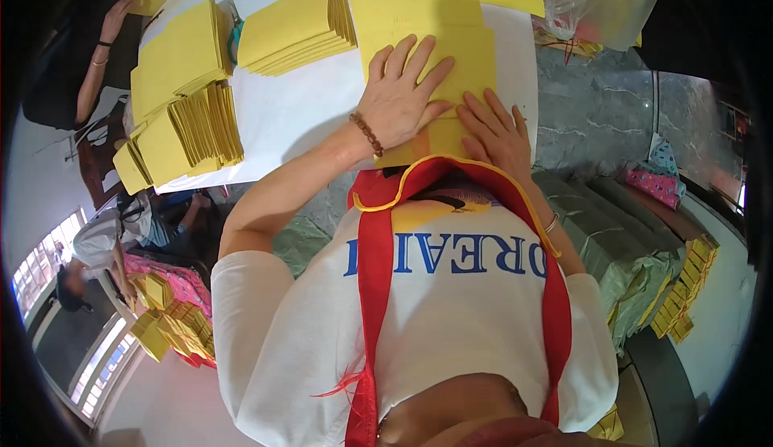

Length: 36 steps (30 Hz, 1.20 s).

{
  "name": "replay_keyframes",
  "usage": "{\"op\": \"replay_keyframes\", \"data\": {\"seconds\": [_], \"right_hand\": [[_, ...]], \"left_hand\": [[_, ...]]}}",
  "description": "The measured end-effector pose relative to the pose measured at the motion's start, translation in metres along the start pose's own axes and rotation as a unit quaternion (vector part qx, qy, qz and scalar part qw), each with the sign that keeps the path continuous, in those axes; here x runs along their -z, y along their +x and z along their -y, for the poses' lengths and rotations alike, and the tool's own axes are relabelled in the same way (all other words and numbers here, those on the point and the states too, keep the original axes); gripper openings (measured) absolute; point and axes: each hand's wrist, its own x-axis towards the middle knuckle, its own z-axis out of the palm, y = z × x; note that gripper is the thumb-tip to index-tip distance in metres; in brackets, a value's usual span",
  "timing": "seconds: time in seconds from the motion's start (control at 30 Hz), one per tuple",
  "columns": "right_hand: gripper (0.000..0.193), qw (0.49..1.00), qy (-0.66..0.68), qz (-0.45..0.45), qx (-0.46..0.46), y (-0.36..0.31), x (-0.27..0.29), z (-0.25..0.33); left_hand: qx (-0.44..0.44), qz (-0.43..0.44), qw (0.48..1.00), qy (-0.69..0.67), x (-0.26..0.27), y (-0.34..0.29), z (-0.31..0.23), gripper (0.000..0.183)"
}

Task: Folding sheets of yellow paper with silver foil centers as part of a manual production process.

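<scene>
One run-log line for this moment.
left hand: open, flat on yellow paper | right hand: open, across the paper's right edge | nearby: yellow paper stacks to the left, on white tabletop

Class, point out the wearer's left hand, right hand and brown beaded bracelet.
Left hand (400, 105): head view, its back.
Right hand (504, 142): head view, its back.
Brown beaded bracelet (368, 133): head view, middle beads.

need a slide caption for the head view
Left hand and right hand lie on flat yellow rectangular paper pieces, with layered yellow paper stacks alongside on a white tabletop.
</scene>
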Motion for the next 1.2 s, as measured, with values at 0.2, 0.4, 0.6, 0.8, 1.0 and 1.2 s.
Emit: {"op": "replay_keyframes", "data": {"seconds": [0.2, 0.4, 0.6, 0.8, 1.0, 1.2], "right_hand": [[0.038, 0.999, 0.043, 0.002, -0.014, 0.004, 0.006, 0.003], [0.034, 0.845, 0.495, 0.005, -0.2, 0.014, 0.027, -0.019], [0.039, 0.845, 0.483, -0.15, -0.173, 0.034, 0.027, -0.016], [0.035, 0.845, 0.458, -0.203, -0.186, 0.035, 0.027, -0.013], [0.032, 0.853, 0.484, -0.077, -0.178, 0.06, 0.031, 0.016], [0.056, 0.711, 0.671, 0.119, -0.175, 0.173, -0.01, 0.102]], "left_hand": [[-0.079, 0.019, 0.996, -0.042, 0.007, -0.004, 0.0, 0.055], [-0.088, -0.037, 0.985, 0.147, -0.001, -0.006, -0.016, 0.051], [-0.074, -0.076, 0.994, 0.023, 0.021, -0.007, 0.006, 0.047], [0.004, -0.221, 0.971, 0.092, 0.088, -0.021, 0.095, 0.052], [0.063, -0.119, 0.971, 0.198, 0.028, -0.062, 0.195, 0.051], [0.096, 0.052, 0.981, 0.162, 0.024, -0.07, 0.185, 0.051]]}}
